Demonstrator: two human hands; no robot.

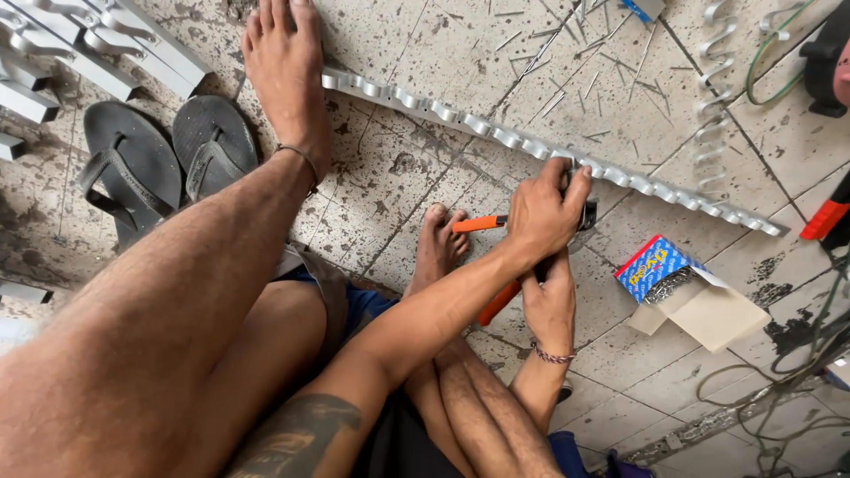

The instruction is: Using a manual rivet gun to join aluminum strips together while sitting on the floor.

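Both hands grip an orange-handled riveting tool (496,257): the left hand (542,215) wraps the upper handle, the right hand (551,305) clenches the lower one just beneath. The tool's head meets a long scalloped metal strip (496,134) touching the left fingertips, its long axis running diagonally away on both sides. A foot (285,71) pins the strip's far end. An open blue box of rivets (660,270) lies near the right hand.

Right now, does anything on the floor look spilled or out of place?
Yes. Thin metal pins lie scattered loose over the tiles above the long metal strip, and the small blue box lies torn open. Both hands grip an orange-handled tool at the strip.
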